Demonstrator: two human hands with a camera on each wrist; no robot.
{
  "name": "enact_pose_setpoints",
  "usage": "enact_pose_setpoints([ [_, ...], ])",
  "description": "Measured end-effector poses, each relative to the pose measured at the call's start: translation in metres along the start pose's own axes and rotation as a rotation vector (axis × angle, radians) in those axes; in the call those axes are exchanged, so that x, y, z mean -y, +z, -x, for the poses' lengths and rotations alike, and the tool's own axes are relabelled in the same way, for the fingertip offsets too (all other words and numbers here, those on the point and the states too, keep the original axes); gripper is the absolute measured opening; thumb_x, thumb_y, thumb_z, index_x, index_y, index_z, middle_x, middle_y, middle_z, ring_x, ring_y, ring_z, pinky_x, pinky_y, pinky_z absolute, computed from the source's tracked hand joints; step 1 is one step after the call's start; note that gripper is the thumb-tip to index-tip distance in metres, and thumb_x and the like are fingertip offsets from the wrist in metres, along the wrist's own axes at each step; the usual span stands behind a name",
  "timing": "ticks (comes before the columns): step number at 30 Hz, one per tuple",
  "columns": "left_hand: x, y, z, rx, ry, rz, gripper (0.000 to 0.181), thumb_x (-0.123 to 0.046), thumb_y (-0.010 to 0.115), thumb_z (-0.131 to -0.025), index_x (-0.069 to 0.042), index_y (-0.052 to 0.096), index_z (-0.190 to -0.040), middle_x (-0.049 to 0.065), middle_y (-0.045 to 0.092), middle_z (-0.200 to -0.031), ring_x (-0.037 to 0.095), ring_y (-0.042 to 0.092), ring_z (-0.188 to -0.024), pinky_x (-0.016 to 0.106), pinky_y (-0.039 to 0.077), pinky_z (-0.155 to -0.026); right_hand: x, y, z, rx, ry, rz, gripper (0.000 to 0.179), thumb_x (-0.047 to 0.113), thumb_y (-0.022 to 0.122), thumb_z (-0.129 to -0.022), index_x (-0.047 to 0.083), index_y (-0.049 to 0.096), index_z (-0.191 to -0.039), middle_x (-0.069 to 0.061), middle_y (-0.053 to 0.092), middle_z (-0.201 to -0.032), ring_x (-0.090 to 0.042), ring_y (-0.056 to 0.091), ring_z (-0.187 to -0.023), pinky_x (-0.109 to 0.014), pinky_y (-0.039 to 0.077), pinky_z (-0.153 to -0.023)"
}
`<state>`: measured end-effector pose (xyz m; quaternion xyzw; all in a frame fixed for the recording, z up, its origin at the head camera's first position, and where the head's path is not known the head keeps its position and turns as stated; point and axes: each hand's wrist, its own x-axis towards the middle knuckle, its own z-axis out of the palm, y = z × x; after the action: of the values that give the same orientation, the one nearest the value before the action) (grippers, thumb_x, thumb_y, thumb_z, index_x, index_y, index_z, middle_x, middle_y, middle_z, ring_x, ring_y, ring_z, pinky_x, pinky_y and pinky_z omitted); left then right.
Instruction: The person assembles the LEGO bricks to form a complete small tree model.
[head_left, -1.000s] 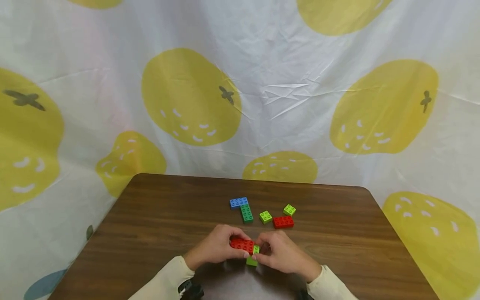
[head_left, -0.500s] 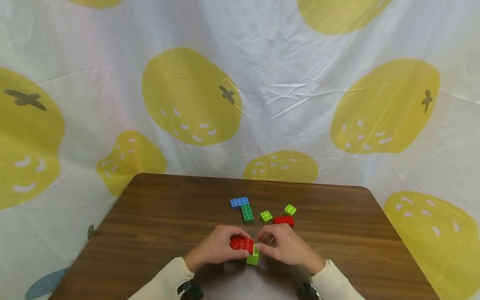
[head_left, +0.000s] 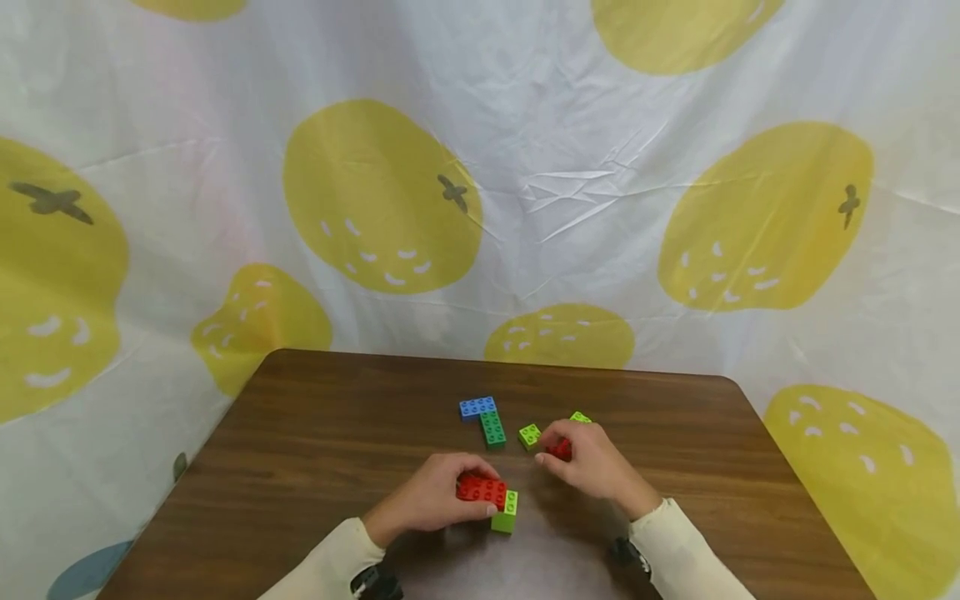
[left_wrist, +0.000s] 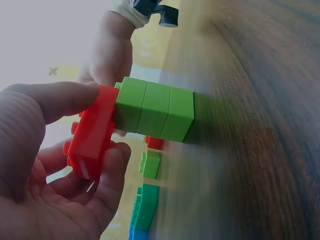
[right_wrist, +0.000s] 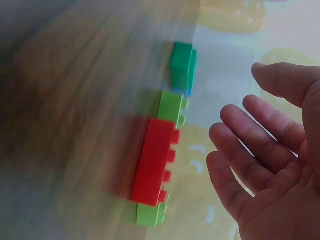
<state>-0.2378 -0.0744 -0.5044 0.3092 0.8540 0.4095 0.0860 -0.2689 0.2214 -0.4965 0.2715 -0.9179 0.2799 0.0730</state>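
Note:
A red eight-stud toy brick (head_left: pixel 482 492) sits on a stack of light green bricks (left_wrist: pixel 155 110) and juts out to the left of it. My left hand (head_left: pixel 431 493) grips this red brick between thumb and fingers; the left wrist view shows three green layers standing on the tabletop. My right hand (head_left: pixel 592 467) hovers over a second red brick (right_wrist: pixel 152 162), partly covering it in the head view. Its fingers are loosely bent and spread, with nothing between them. Two loose light green bricks lie near that red one, one (head_left: pixel 529 437) to its left and another (head_left: pixel 580 417) behind.
Farther back on the wooden table (head_left: pixel 337 417), a blue brick (head_left: pixel 477 407) lies against a dark green brick (head_left: pixel 492 429). A white cloth with yellow fruit prints (head_left: pixel 570 208) hangs behind the table's far edge.
My right hand has left the green stack and moved right and forward to the loose red brick. The left hand keeps its grip on the upper red brick, nearly still.

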Motion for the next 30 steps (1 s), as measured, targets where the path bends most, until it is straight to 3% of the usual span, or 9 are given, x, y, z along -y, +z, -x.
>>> enact_pose_setpoints([
  [6, 0.001, -0.002, 0.003, -0.002, 0.003, 0.029, 0.031, -0.038, 0.084, -0.090, -0.023, 0.075, -0.116, -0.007, 0.074, -0.111, 0.004, 0.062, -0.094, 0.025, 0.051, -0.084, -0.011, -0.002, -0.003, -0.001, 0.048, -0.008, 0.023, 0.021, 0.086, -0.089, 0.008, 0.076, -0.106, -0.007, 0.076, -0.103, -0.024, 0.070, -0.088, -0.032, 0.055, -0.075],
  [16, 0.004, -0.001, 0.003, 0.009, -0.015, 0.059, 0.030, -0.039, 0.083, -0.091, -0.024, 0.075, -0.116, -0.009, 0.073, -0.109, 0.004, 0.061, -0.092, 0.024, 0.051, -0.082, -0.027, 0.000, -0.006, 0.075, 0.121, 0.016, 0.031, 0.022, 0.088, -0.087, 0.009, 0.076, -0.113, -0.004, 0.075, -0.108, -0.019, 0.067, -0.095, -0.037, 0.056, -0.081],
  [22, 0.006, -0.001, 0.002, -0.001, 0.010, 0.054, 0.030, -0.037, 0.084, -0.091, -0.022, 0.076, -0.116, -0.007, 0.074, -0.108, 0.004, 0.061, -0.091, 0.024, 0.052, -0.081, -0.033, 0.001, -0.006, 0.116, 0.119, 0.045, 0.036, 0.020, 0.089, -0.086, 0.010, 0.075, -0.118, -0.004, 0.075, -0.108, -0.017, 0.065, -0.094, -0.036, 0.054, -0.081],
  [30, 0.004, -0.002, 0.001, 0.004, 0.010, 0.043, 0.031, -0.037, 0.085, -0.091, -0.021, 0.076, -0.116, -0.006, 0.074, -0.108, 0.003, 0.061, -0.091, 0.023, 0.051, -0.081, -0.036, 0.004, -0.006, 0.102, 0.101, 0.077, 0.027, 0.014, 0.087, -0.087, 0.016, 0.072, -0.108, 0.002, 0.074, -0.099, -0.015, 0.065, -0.089, -0.037, 0.054, -0.080],
])
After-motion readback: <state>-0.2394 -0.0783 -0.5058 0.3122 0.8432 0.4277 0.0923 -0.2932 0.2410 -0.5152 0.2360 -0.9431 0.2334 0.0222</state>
